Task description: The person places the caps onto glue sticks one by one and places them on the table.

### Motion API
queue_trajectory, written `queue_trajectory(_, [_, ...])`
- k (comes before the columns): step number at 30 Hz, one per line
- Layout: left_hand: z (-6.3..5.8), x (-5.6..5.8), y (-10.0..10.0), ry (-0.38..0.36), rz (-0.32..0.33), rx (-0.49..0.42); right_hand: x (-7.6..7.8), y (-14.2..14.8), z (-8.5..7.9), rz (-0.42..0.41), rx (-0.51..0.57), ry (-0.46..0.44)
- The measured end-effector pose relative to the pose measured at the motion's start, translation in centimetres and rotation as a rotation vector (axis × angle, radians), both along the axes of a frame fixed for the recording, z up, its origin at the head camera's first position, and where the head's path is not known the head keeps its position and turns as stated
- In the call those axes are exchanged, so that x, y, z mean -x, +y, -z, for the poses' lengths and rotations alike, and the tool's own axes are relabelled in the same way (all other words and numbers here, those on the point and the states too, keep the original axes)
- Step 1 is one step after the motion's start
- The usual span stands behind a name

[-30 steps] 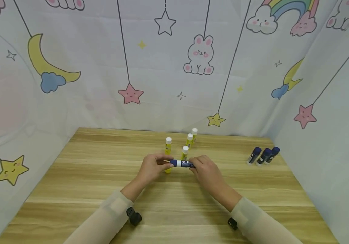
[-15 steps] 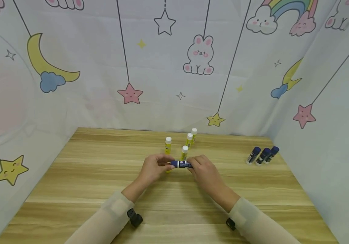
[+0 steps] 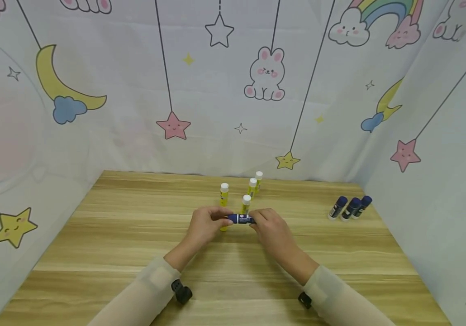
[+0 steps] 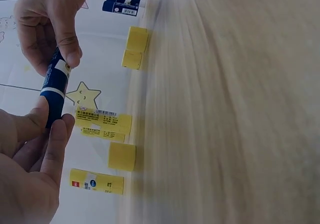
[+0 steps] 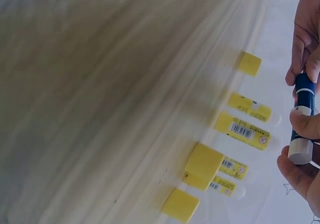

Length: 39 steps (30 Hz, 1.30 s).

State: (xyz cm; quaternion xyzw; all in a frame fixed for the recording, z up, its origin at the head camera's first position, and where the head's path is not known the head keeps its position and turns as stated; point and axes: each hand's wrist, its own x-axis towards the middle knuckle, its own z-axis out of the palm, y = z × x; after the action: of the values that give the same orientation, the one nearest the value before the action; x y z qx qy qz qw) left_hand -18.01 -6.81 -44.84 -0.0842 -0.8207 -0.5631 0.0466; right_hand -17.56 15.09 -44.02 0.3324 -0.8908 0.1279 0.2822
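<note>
Both hands hold a dark blue glue stick [image 3: 243, 218] level above the table in the head view. My left hand [image 3: 206, 225] pinches its blue cap end, and my right hand [image 3: 273, 231] grips the other end. A thin white band shows between cap and label in the left wrist view. The white base [image 5: 300, 151] shows by the right fingers in the right wrist view. Behind the hands, several yellow glue sticks with white caps stand upright, the nearest a yellow glue stick [image 3: 245, 206]. Small yellow blocks [image 4: 122, 156] sit near them, mostly hidden in the head view.
Several dark blue glue sticks [image 3: 350, 208] stand close together at the right back of the wooden table [image 3: 135, 226]. A white printed curtain [image 3: 200, 90] hangs behind the table and along its sides.
The hands have come slightly closer together. The white stretch between the glue stick's cap and its label has narrowed to a thin band.
</note>
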Motion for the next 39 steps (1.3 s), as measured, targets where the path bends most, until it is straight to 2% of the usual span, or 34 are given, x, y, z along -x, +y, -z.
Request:
queue_trajectory(7, [-0.4,0.0,0.2,-0.064,0.02,-0.125,-0.4,-0.4,-0.1,0.013,0.016,-0.008])
queue_trajectory(12, [-0.3,0.0,0.3,-0.048,0.021,-0.129,-0.7,-0.7,-0.1,0.022,0.01,0.01])
queue_trajectory(18, [0.3,-0.1,0.7,-0.07,0.023,-0.201,-0.7,-0.7,0.1,0.038,0.028,-0.004])
queue_trajectory(24, [0.4,0.0,0.9,-0.081,0.022,-0.215,-0.9,-0.9,0.3,0.059,0.036,-0.022])
queue_trajectory(33, [0.3,-0.1,1.0,-0.094,0.06,-0.251,-1.3,-0.9,0.1,0.069,0.041,-0.062])
queue_trajectory(39, [0.1,0.1,0.9,-0.127,0.069,-0.259,-1.5,-0.7,-0.2,0.077,-0.013,-0.083])
